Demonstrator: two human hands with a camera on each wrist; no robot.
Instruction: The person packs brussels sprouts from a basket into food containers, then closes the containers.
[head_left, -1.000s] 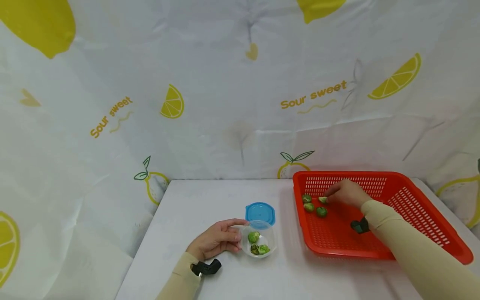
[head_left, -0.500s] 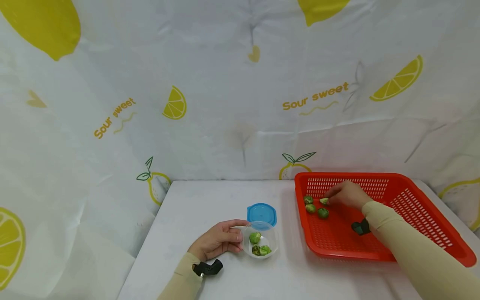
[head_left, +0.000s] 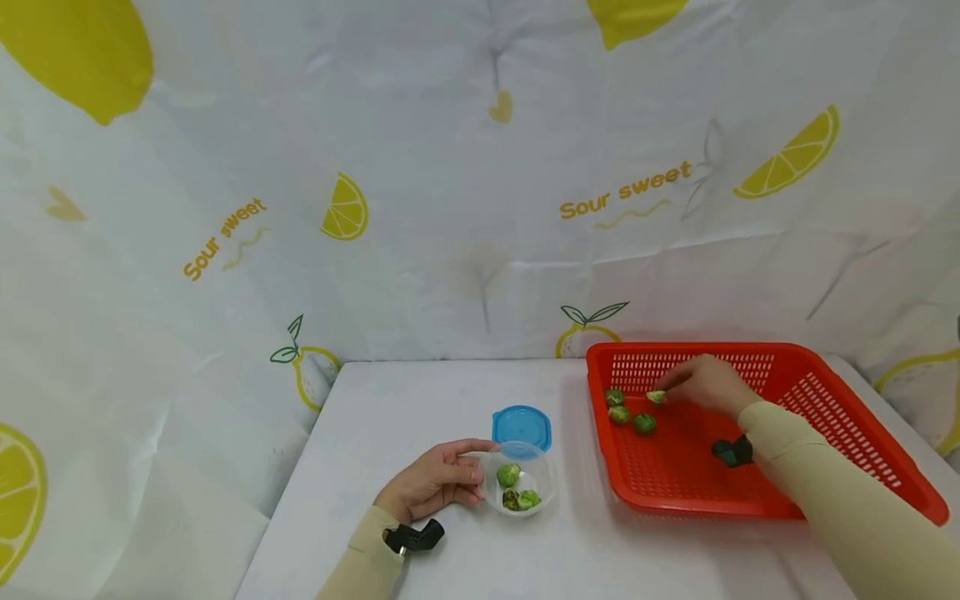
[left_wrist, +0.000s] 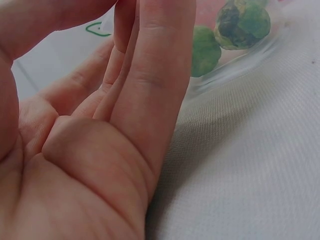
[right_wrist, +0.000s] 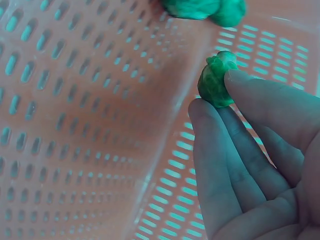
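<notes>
My right hand (head_left: 708,385) is inside the red plastic basket (head_left: 705,505), pinching a small Brussels sprout (right_wrist: 214,84) between thumb and fingertips. Several other sprouts lie near the basket's left wall, among them a darker green one (head_left: 644,423). On the table, my left hand (head_left: 435,481) grips the near-left rim of a clear plastic bowl (head_left: 546,492), thumb on the inner side. Three sprouts rest in the bowl; one with dark patches (left_wrist: 243,24) shows close up in the left wrist view. The left fingertips run out of that view.
Behind the bowl lies a blue lid (head_left: 522,425), flat on the white table (head_left: 420,400). A white curtain printed with lemons (head_left: 420,275) hangs along the table's back edge. The basket's raised slotted walls surround the right hand.
My right hand has lifted slightly and shifted a little to the right with the pinched sprout. The left hand and bowl hold still.
</notes>
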